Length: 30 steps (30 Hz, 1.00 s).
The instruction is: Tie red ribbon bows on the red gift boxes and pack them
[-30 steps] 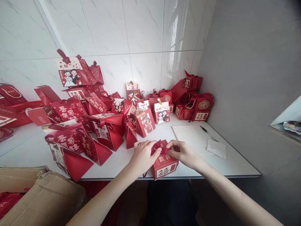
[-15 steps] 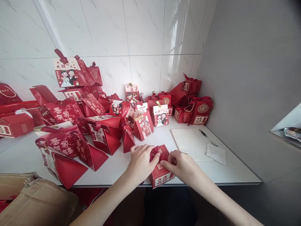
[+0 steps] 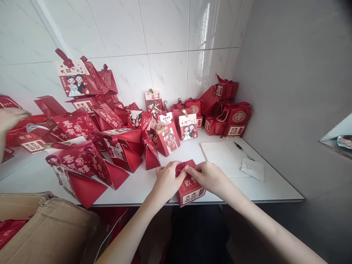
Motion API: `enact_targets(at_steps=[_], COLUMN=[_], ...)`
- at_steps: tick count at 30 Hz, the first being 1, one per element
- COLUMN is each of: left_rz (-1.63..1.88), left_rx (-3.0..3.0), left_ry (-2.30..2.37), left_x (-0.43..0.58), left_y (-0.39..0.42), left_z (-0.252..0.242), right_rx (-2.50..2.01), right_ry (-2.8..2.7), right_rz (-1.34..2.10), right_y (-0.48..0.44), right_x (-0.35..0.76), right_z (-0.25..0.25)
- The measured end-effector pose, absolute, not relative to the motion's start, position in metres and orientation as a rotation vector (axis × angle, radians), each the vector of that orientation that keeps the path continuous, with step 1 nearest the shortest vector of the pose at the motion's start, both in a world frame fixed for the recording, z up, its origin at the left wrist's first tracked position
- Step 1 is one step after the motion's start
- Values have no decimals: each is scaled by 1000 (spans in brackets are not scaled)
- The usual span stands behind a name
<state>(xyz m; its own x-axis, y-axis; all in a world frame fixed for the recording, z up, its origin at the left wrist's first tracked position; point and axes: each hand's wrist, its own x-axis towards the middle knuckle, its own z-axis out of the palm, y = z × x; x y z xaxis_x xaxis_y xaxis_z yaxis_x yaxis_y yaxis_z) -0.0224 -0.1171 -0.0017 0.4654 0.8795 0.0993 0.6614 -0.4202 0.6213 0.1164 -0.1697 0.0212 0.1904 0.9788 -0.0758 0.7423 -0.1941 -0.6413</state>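
The table (image 3: 261,190) bore crowded red boxes (image 3: 133,157); a carton (image 3: 55,227) stood at its front left. Right of centre lay a notepad (image 3: 220,157). The near box (image 3: 189,196) sat at the table's front edge, where left hand (image 3: 169,179) and right hand (image 3: 210,176) pinched its ribbon (image 3: 180,167), fingers narrow. A pen (image 3: 244,150) lay beside the notepad.

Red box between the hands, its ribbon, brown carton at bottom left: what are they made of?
Red box: likely printed card, fairly matt; flat panels, crisp folded edges.
Ribbon: probably fabric, as it looks soft and bunched; mostly hidden, so finish is unclear.
Brown carton: looks like corrugated cardboard, dull; creased wall, ragged top edge.
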Motion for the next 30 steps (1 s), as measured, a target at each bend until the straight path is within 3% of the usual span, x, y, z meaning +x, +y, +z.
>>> enact_targets(at_steps=[10,14,21,30], left_rz=[965,929,844,900], left_rx=[1635,1580,1662,1558], left_ry=[1154,1152,1119,910], left_x=[-14,-15,-22,-30], left_y=[-123,-126,-124,-114], left_z=[-29,-28,-25,-25], right_rx=[-1785,-1683,-1287,-1111], right_ry=[-1177,-1132,-915,-821], right_rz=[783,855,1339,1400], right_y=[-176,-176,-176,-179], right_x=[114,122,135,128], right_z=[1,-4,-17,-30])
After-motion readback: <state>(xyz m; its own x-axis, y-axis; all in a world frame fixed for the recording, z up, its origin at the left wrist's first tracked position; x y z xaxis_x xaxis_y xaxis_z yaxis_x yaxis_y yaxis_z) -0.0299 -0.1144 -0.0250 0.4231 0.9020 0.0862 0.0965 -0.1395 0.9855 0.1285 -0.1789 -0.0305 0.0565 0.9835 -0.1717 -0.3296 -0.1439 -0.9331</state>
